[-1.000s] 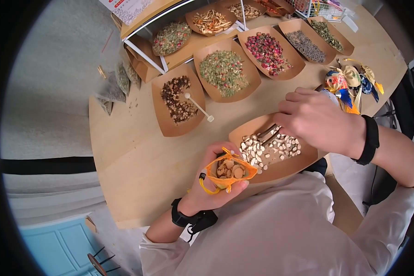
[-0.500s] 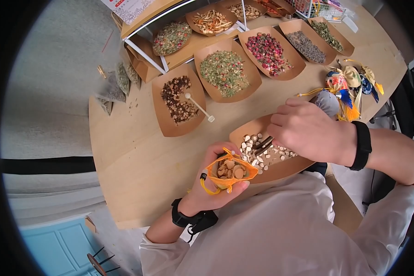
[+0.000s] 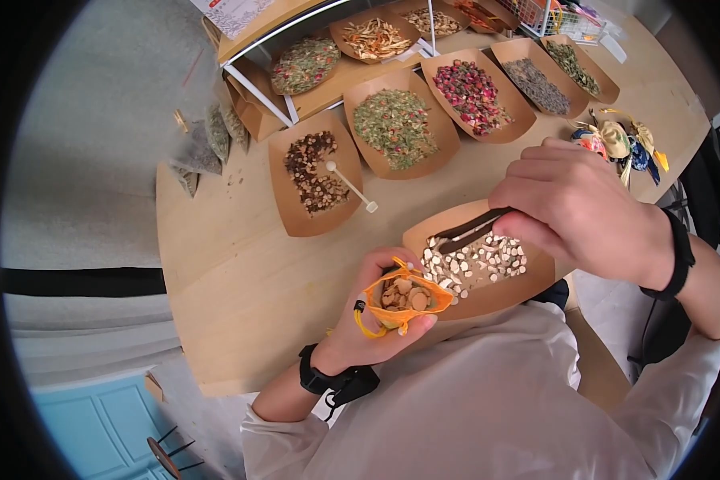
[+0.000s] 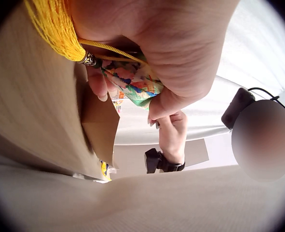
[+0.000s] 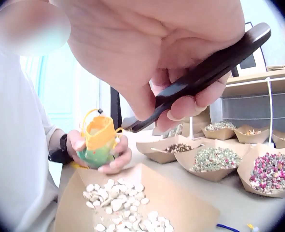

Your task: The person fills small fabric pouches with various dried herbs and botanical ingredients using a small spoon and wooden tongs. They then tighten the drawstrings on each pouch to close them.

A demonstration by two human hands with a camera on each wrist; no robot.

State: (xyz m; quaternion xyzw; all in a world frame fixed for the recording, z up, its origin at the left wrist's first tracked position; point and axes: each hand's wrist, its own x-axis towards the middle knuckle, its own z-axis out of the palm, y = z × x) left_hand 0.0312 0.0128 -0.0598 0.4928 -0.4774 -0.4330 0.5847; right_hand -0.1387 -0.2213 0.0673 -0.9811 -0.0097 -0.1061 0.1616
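My left hand (image 3: 348, 340) holds a small drawstring pouch upright, its orange-lined mouth (image 3: 390, 318) spread and round tan slices (image 3: 408, 296) visible inside. In the left wrist view, the pouch's floral cloth (image 4: 132, 79) and a yellow tassel (image 4: 58, 31) show beside the curled fingers. Dark wooden tongs (image 3: 474, 230) are gripped in my right hand (image 3: 580, 212), their tips over the left part of a brown paper tray (image 3: 496, 302). Pale round slices (image 3: 508, 260) lie scattered in that tray. Whether the tips hold a slice, I cannot tell.
Behind are paper trays of dark brown bits (image 3: 312, 172) with a white scoop (image 3: 352, 188), green herbs (image 3: 396, 128), rosebuds (image 3: 472, 96) and lavender-grey buds (image 3: 536, 84). Finished-looking pouches (image 3: 616, 144) lie at right. A white-framed shelf (image 3: 256, 92) stands behind.
My right hand first moves left and down over the tray, then rises back to the right with the tongs, which now show at greater length. My left hand and the pouch stay nearly still.
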